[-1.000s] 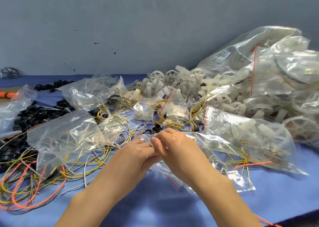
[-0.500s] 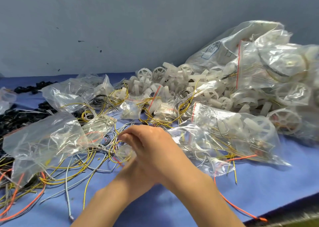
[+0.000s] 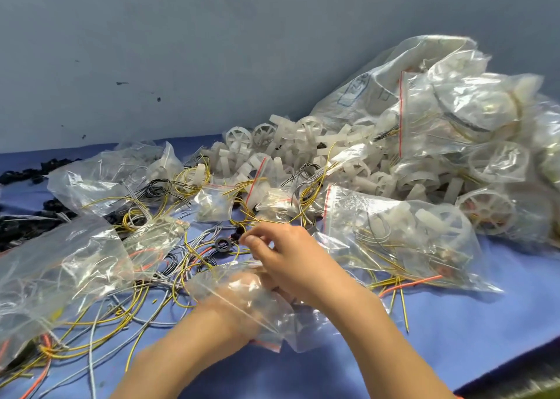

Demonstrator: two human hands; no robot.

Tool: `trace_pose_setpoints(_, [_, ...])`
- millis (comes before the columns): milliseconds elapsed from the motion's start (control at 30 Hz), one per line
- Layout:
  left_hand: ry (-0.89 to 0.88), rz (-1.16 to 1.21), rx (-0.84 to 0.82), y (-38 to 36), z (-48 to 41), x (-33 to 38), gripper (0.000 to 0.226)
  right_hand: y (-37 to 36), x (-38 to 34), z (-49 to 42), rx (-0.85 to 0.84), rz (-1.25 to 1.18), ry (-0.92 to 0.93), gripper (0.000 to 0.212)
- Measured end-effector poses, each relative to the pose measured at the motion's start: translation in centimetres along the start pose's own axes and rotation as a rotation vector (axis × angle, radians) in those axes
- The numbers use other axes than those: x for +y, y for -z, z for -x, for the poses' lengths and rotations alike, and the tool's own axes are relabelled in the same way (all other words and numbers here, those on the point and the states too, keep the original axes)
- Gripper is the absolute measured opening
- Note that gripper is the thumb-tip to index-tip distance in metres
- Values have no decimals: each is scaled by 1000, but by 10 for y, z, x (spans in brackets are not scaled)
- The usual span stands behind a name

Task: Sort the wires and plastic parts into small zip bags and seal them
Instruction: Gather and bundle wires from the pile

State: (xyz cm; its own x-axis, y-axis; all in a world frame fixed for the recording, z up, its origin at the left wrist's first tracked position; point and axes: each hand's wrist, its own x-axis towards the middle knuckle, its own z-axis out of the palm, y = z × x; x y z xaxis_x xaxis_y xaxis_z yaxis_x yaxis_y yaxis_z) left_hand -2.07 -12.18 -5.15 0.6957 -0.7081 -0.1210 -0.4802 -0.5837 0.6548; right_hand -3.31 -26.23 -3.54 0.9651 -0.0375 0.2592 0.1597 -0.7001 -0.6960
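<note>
A second ago both hands met at the mouth of the small bag (image 3: 281, 326). Now it drapes over the left hand (image 3: 239, 289) at lower centre, whose fingers are hidden. The right hand (image 3: 291, 262) reaches the loose wires (image 3: 188, 247) mid-frame, thumb and forefinger nearly meeting; whether they pinch one is unclear. Filling likely begins. Blue handwriting on the big bag (image 3: 363, 95), upper right, is unreadable.

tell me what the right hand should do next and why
Probably pinch a yellow wire just ahead and bring it back to the zip bag. The right hand has its curled fingertips over the loose wires beside the black ring, and the left hand shows through the bag, close below.
</note>
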Motion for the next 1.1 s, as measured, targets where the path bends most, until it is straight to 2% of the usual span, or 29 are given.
trace_pose_setpoints(33, [-42,92,-14,8,3,-3,27,0,3,0,-16,13,-15,24])
trace_pose_setpoints(100, [-78,171,-152,29,13,-7,18,-1,8,-2,-43,21,-31,24])
trace_pose_setpoints(167, [4,211,-235,54,21,-16,26,0,10,-4,-60,2,-48,24])
trace_pose_setpoints(200, [74,227,-202,66,26,-18,34,1,11,-6,-64,-12,-60,25])
trace_pose_setpoints(233, [121,246,-149,77,28,-20,39,3,12,-8,-62,-29,-73,25])
trace_pose_setpoints(300, [112,276,61,91,26,-11,46,7,13,-11,-50,-65,-98,26])
trace_pose_setpoints(400, [-18,245,447,96,5,15,37,15,18,-15,17,-117,-133,26])
trace_pose_setpoints(500, [-123,101,629,79,-34,36,31,25,24,-19,125,-196,-162,26])
trace_pose_setpoints(600, [-131,-77,602,52,-86,49,20,36,33,-20,264,-303,-217,24])
trace_pose_setpoints(800, [-9,-356,373,29,-171,52,23,65,53,-22,573,-515,-337,24])
trace_pose_setpoints(867, [-3,-394,357,23,-181,49,20,72,59,-22,619,-583,-364,24])
trace_pose_setpoints(967, [21,-522,322,12,-188,40,28,80,67,-23,669,-647,-399,25])
trace_pose_setpoints(1033, [52,-603,338,6,-191,34,32,83,69,-23,692,-674,-413,26])
trace_pose_setpoints(1100, [68,-590,376,3,-193,33,27,85,70,-21,694,-693,-413,26])
